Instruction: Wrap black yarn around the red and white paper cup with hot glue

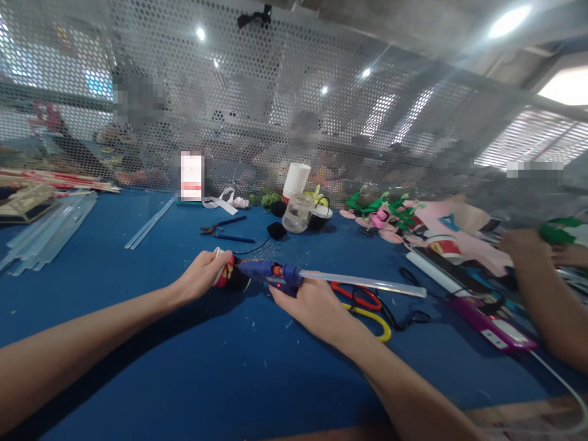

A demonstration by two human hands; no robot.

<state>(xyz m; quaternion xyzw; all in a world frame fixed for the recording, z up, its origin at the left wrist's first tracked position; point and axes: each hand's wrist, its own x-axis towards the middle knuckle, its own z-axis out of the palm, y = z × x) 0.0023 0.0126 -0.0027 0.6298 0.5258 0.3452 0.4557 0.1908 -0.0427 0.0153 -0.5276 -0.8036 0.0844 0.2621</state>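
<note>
Your left hand (202, 274) is closed around a small red and white cup (225, 273) and holds it low on the blue surface (184, 380), a little left of the middle. Your right hand (312, 306) grips the blue glue gun (271, 272) by its handle. The nozzle points left and meets the dark opening of the cup. A long clear glue stick (367, 283) comes out of the back of the gun toward the right.

Just beside your right hand lie scissors with red and yellow handles (367, 306). Farther back stand a clear jar (297, 213) and a stack of white cups (296, 179), and dark pliers (225, 230) lie to their left. At the right edge, the arm of another person (546, 294) rests near pink and green craft pieces (390, 214).
</note>
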